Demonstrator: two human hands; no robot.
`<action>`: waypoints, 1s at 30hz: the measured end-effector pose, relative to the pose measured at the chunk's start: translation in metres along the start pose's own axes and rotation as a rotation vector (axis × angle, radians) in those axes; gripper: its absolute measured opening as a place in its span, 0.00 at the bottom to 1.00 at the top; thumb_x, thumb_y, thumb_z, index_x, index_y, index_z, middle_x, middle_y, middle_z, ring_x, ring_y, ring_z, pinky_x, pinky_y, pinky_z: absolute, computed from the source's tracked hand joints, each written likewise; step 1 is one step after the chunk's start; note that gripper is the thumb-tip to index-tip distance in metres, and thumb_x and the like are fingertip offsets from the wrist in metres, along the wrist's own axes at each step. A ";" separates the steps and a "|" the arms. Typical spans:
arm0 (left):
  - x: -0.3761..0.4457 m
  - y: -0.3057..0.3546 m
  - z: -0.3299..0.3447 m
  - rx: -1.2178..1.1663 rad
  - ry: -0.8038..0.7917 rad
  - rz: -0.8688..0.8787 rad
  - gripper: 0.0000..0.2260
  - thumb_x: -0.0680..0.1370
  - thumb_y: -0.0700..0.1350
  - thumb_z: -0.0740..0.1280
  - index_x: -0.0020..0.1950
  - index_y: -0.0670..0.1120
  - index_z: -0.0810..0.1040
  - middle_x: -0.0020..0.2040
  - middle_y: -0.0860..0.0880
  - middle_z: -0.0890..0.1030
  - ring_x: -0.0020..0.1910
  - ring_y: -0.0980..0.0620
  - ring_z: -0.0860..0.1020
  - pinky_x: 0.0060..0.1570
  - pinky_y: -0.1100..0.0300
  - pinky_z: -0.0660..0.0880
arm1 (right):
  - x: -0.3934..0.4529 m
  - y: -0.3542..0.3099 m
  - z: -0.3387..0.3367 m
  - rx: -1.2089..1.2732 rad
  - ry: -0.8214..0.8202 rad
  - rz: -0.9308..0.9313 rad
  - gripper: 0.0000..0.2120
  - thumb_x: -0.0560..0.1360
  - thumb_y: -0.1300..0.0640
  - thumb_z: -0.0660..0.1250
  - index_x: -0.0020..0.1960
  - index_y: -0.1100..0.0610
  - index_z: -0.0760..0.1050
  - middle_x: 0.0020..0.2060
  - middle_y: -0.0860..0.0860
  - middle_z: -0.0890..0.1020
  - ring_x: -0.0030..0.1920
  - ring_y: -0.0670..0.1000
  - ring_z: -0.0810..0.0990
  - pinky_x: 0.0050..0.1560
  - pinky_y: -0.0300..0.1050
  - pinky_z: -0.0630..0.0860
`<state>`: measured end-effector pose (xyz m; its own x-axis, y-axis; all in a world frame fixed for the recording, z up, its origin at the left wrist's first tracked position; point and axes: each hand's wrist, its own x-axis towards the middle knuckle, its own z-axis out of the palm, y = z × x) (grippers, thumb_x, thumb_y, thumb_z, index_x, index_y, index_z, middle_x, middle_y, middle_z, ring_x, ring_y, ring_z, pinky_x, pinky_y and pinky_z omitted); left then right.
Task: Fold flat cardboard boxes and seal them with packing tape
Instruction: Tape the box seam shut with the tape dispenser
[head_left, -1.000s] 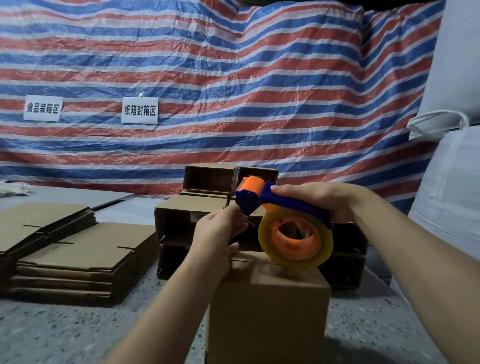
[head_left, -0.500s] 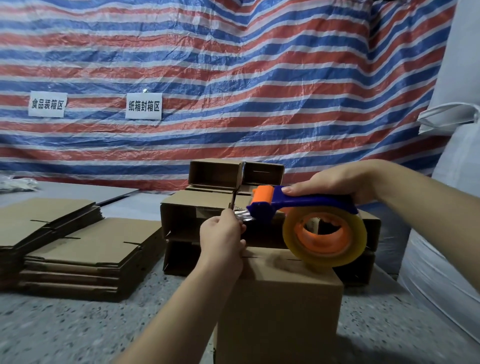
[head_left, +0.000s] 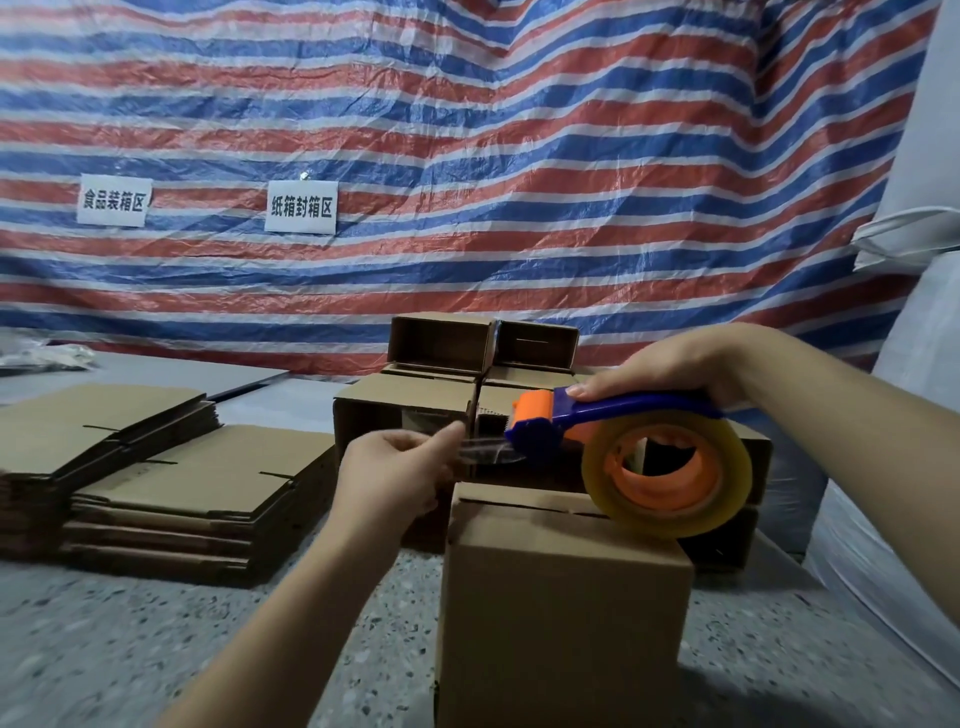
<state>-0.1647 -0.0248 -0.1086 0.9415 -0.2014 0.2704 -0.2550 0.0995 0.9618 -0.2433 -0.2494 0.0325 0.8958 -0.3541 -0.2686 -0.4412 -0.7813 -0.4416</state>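
The folded cardboard box (head_left: 563, 597) is stood on the speckled floor (head_left: 104, 649) in the near centre, its top flaps closed but the seam (head_left: 524, 506) along the far edge not yet taped. Just above and left of that seam, a clear strip of tape (head_left: 485, 451) is stretched level, its long axis running left to right, from the tape dispenser (head_left: 623, 441) to the left hand (head_left: 400, 473), whose fingers (head_left: 441, 436) are pinched on the free end. The dispenser's blue handle is gripped by the right hand (head_left: 670, 366), and the glossy yellowish roll is rested at the box's far right top edge. Matte corrugated flat cardboard boxes (head_left: 171, 493) are stacked to the left; assembled open boxes (head_left: 441, 374) are piled behind, before a striped tarpaulin (head_left: 467, 130).
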 end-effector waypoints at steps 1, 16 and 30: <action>-0.001 -0.004 -0.003 0.013 -0.008 -0.036 0.12 0.74 0.53 0.73 0.38 0.45 0.84 0.31 0.51 0.82 0.30 0.55 0.76 0.33 0.61 0.74 | 0.000 -0.004 0.001 -0.017 -0.008 0.008 0.36 0.58 0.31 0.72 0.59 0.52 0.75 0.40 0.52 0.88 0.36 0.49 0.87 0.32 0.40 0.80; -0.002 -0.029 -0.019 0.088 0.012 -0.093 0.12 0.75 0.48 0.72 0.34 0.43 0.83 0.26 0.51 0.77 0.30 0.54 0.72 0.32 0.60 0.69 | 0.015 -0.045 0.012 -0.286 -0.125 0.071 0.37 0.56 0.30 0.73 0.55 0.54 0.79 0.38 0.52 0.87 0.34 0.49 0.86 0.32 0.40 0.80; -0.004 -0.056 -0.016 0.074 -0.026 -0.205 0.15 0.77 0.51 0.71 0.39 0.40 0.81 0.28 0.50 0.74 0.29 0.53 0.69 0.30 0.60 0.67 | 0.015 -0.057 0.021 -0.338 -0.145 0.077 0.33 0.63 0.32 0.72 0.56 0.56 0.79 0.37 0.52 0.86 0.32 0.48 0.84 0.32 0.39 0.80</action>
<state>-0.1501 -0.0139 -0.1645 0.9695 -0.2354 0.0686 -0.0748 -0.0173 0.9970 -0.2057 -0.1996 0.0358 0.8331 -0.3609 -0.4191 -0.4426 -0.8894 -0.1139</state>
